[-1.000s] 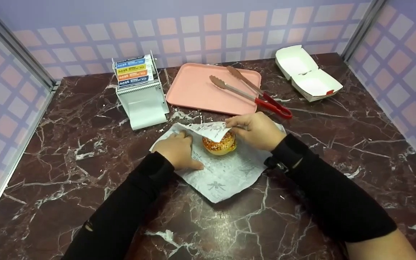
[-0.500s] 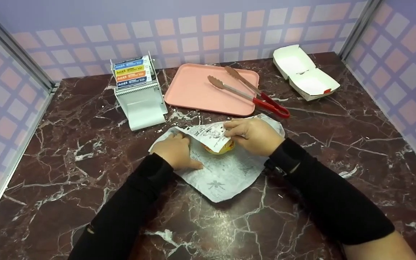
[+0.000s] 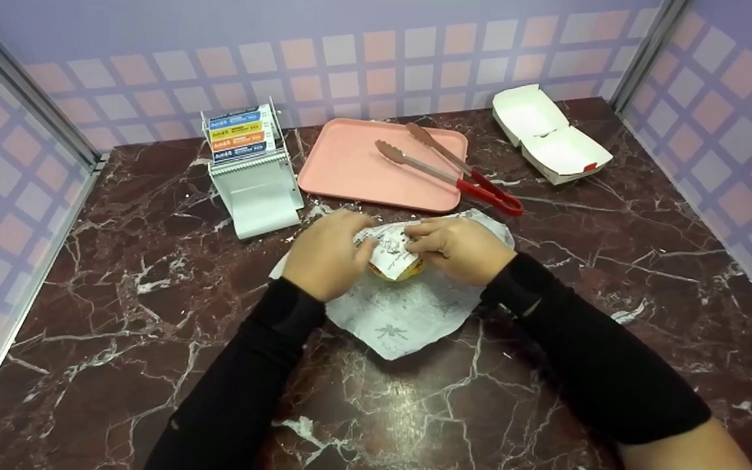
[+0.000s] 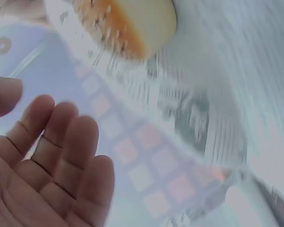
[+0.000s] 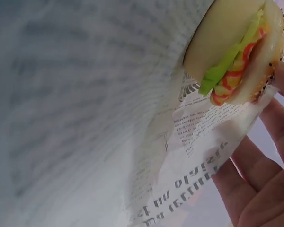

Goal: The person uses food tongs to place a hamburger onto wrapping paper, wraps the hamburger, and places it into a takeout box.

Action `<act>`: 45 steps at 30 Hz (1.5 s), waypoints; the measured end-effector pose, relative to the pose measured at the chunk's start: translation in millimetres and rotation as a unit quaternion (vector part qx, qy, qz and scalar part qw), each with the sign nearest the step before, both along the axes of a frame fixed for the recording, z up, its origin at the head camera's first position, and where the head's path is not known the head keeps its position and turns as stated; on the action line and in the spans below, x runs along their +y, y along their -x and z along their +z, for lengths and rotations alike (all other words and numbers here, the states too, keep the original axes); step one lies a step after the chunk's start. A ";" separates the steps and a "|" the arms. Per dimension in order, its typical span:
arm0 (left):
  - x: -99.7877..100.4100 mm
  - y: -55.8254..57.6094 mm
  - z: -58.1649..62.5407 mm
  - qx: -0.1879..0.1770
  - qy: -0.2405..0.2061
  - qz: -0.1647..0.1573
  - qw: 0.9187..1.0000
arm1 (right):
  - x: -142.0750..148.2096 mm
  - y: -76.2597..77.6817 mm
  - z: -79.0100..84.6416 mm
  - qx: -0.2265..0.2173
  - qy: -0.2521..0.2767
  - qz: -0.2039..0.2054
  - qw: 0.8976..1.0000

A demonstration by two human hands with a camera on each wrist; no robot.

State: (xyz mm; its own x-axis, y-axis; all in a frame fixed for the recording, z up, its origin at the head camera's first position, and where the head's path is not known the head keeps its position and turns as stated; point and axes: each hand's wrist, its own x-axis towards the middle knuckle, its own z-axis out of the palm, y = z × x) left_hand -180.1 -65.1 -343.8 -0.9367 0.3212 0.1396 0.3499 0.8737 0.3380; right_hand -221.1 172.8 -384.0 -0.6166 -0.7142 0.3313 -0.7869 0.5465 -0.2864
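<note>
A sesame-seed burger [image 3: 404, 273] lies on a printed sheet of wrapping paper [image 3: 402, 326], its far corner folded over the bun so that only the near edge shows in the head view. My right hand [image 3: 464, 248] holds this flap down at the bun's right side. In the right wrist view, lettuce and a red-streaked filling show in the burger [image 5: 241, 56], with fingers [image 5: 251, 165] behind the paper's edge. My left hand [image 3: 327, 254] is raised at the flap's left side. Its loosely bent fingers [image 4: 80, 151] stand apart from the paper in the left wrist view, holding nothing.
Behind the paper lies a pink tray [image 3: 350, 163], with red-handled tongs [image 3: 480, 189] resting across its right side. A rack of colored boxes [image 3: 239, 137] stands at the back left. An opened white burger box [image 3: 562, 150] is at the back right.
The flap has come down over more of the bun, with my right hand on it. My left hand has lifted off the paper's left side and moved in toward the flap.
</note>
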 end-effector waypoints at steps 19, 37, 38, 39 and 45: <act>13.9 10.5 -40.9 -0.071 0.154 -0.080 0.982 | -9.5 -7.3 0.4 -0.032 -0.035 -0.015 0.999; 23.8 -7.7 -33.5 -0.030 0.174 -0.059 0.983 | -1.2 -15.4 10.5 -0.040 -0.111 0.003 0.993; 24.2 -8.1 -32.5 -0.025 0.170 -0.059 0.983 | -0.5 -15.2 10.6 -0.041 -0.111 0.001 0.993; 24.5 -8.4 -31.9 -0.020 0.167 -0.060 0.984 | 0.1 -14.9 10.7 -0.042 -0.109 0.000 0.993; 25.6 -8.3 -34.3 -0.004 0.168 -0.058 0.984 | 2.3 -16.6 11.7 -0.027 -0.100 0.007 0.995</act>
